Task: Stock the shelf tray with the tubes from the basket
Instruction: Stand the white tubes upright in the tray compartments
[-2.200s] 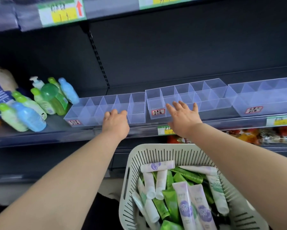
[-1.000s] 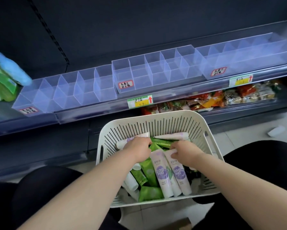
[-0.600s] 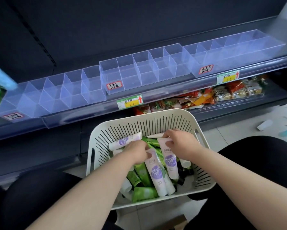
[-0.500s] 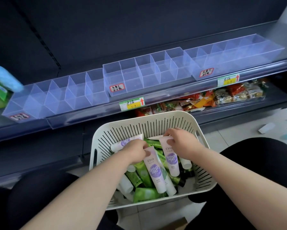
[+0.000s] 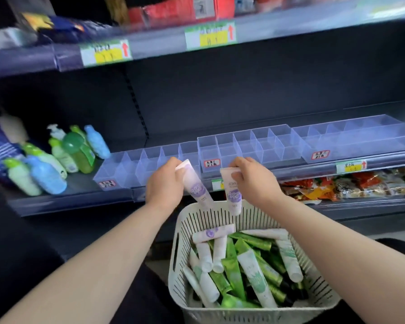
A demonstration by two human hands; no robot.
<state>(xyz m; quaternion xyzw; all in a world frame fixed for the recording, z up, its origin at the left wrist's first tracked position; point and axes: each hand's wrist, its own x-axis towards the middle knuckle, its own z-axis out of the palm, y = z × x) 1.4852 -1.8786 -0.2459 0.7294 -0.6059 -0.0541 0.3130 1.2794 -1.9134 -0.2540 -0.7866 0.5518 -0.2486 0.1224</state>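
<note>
Gripping purple tubes (image 5: 198, 190) above basket (image 5: 262, 216) — bottles (image 5: 77, 150) left of trays (image 5: 222, 150).

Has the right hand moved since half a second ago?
Yes. The right hand rose out of the basket and is now above its far rim, gripping a purple-printed tube.

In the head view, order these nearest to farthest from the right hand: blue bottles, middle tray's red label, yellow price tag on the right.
1. Middle tray's red label, just left of the right hand.
2. Yellow price tag, off right.
3. Blue bottles, far left.
</note>
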